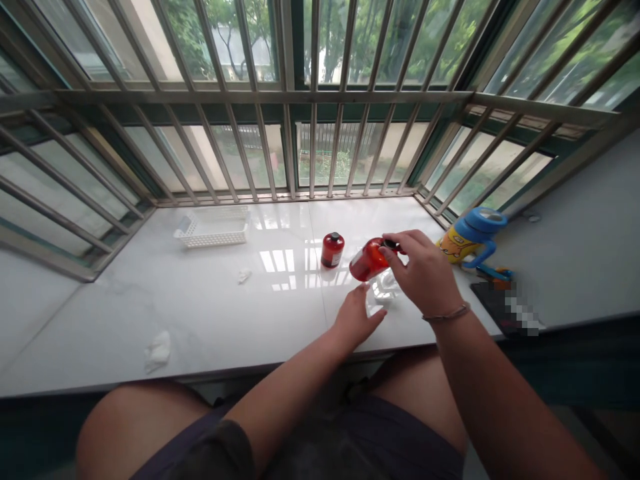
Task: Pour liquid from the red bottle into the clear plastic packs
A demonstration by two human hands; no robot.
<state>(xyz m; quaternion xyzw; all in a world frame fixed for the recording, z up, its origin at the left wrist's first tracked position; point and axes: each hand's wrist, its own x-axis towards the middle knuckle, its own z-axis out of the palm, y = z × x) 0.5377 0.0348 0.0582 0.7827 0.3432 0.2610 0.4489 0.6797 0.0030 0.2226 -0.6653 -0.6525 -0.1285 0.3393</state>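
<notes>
My right hand (423,263) pinches the black cap of a red bottle (367,260), which hangs tilted above the white ledge with its base toward the left. Just below that bottle my left hand (359,312) reaches out, thumb and fingers apart, and holds nothing that I can see. A clear, crumpled-looking piece of plastic (384,292) lies between the two hands, partly hidden. A second red bottle (333,251) with a black cap and a pale label stands upright on the ledge, left of the held one.
A white perforated basket (214,230) sits at the back left. Crumpled white tissues lie at the front left (159,350) and centre left (244,275). At right stand a blue and yellow tumbler (473,233) and a dark flat object (493,310). Metal bars (300,97) line the window.
</notes>
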